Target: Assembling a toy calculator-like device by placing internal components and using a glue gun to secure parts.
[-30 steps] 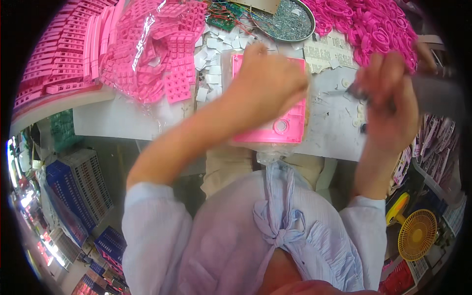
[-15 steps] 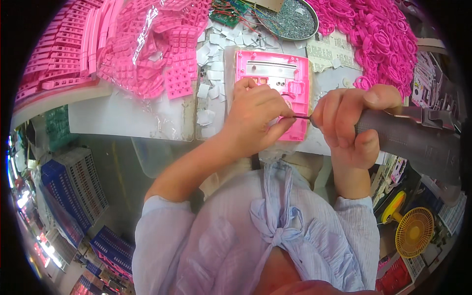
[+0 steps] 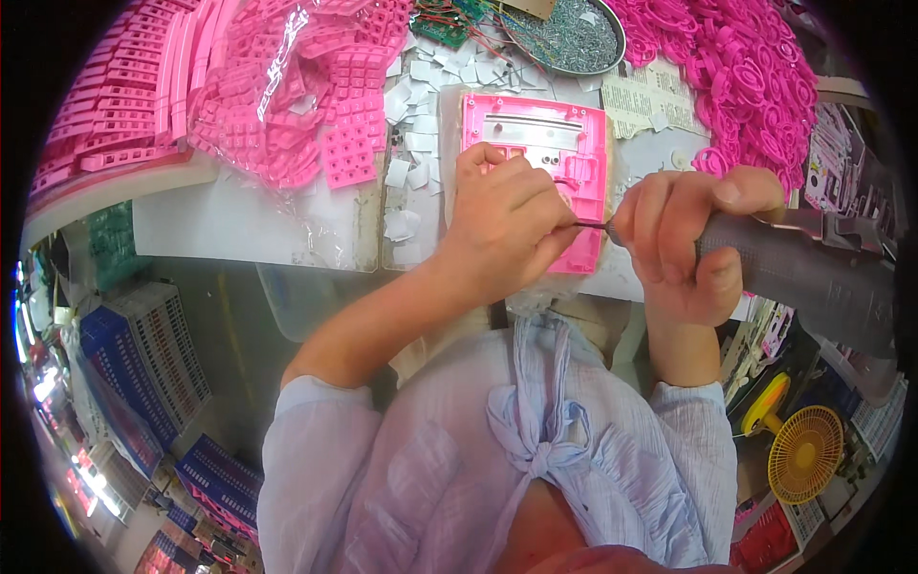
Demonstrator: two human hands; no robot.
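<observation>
A pink plastic housing [image 3: 593, 153] lies inner side up in front of me, with a silvery strip across its far part. Over its near left portion is my left hand [image 3: 512, 215], thumb and index finger pinched at the tip of a thin dark bit. What the pinch holds, if anything, is hidden by the fingers. My right hand [image 3: 684, 239] is wrapped round a dark grey electric screwdriver [image 3: 794, 258], which lies nearly level. Its bit [image 3: 591, 225] points left to my left fingertips, above the housing.
Pink keypad pieces [image 3: 349, 153] in clear plastic and stacked pink strips [image 3: 115, 105] fill the left. White paper bits [image 3: 418, 143] are scattered beside the housing. Beyond stand a round tray of screws [image 3: 574, 43] and green circuit boards [image 3: 440, 29]. Pink ring-shaped parts [image 3: 746, 86] heap at right.
My left thumb and index finger have drawn closer together at the bit's tip. The right hand and screwdriver have shifted very slightly to the right.
</observation>
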